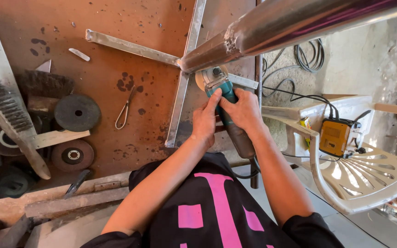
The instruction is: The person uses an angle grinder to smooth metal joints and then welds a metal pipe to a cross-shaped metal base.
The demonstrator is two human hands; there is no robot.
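Grinder: teal body, dark rear handle, disc end pointing away from the person. Disc sits at the joint where the steel pipe meets the flat metal frame; whether it touches the weld cannot be told. Right hand wrapped around the body from above, fingers curled tight. Left hand clasped against the near side, index finger stretched forward along the housing. Cord runs off the handle toward the person.

Frame lies on the rusty brown desk, its bars crossing just under the pipe end. Left of the frame: wire tongs, apart from the bars. Farther left: loose grinding discs, one dark and flat, another near the desk edge; wire brush lying diagonally over them.

Right of the desk: white plastic chair carrying a yellow box with black cables plugged in, coil on the floor beyond.
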